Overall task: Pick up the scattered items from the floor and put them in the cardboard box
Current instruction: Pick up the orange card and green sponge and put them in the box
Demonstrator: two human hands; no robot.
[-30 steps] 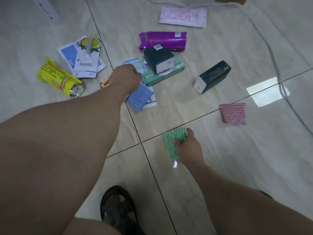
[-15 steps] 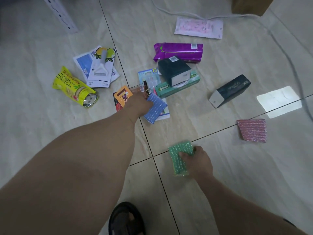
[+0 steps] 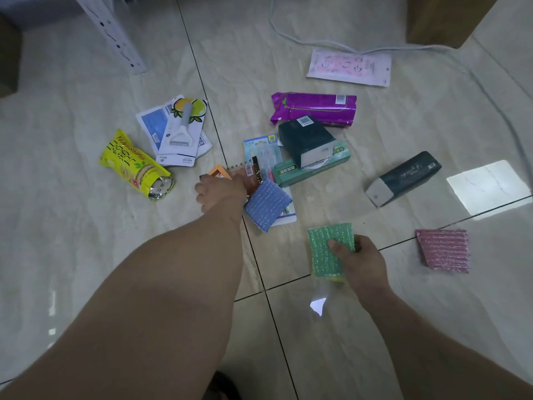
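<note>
1. Pale glossy floor tiles (image 3: pixel 86 255) are lying under a scatter of packets, and a cardboard box (image 3: pixel 441 18) is standing at the far right corner.
2. Her or his right hand (image 3: pixel 360 261) is pinching a green scouring pad (image 3: pixel 326 255), thumb pressing on top, near a pink pad (image 3: pixel 444 251).
3. Reaching forward, the left hand (image 3: pixel 222 190) is closing its fingers on a small orange packet (image 3: pixel 219 172), just beside a blue pad (image 3: pixel 266 204).

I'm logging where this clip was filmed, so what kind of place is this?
Probably an indoor room, perhaps a storeroom or home: glossy tiled floor, a white cable trailing across it, a cardboard box at the edge, and a perforated white shelf leg.
</note>
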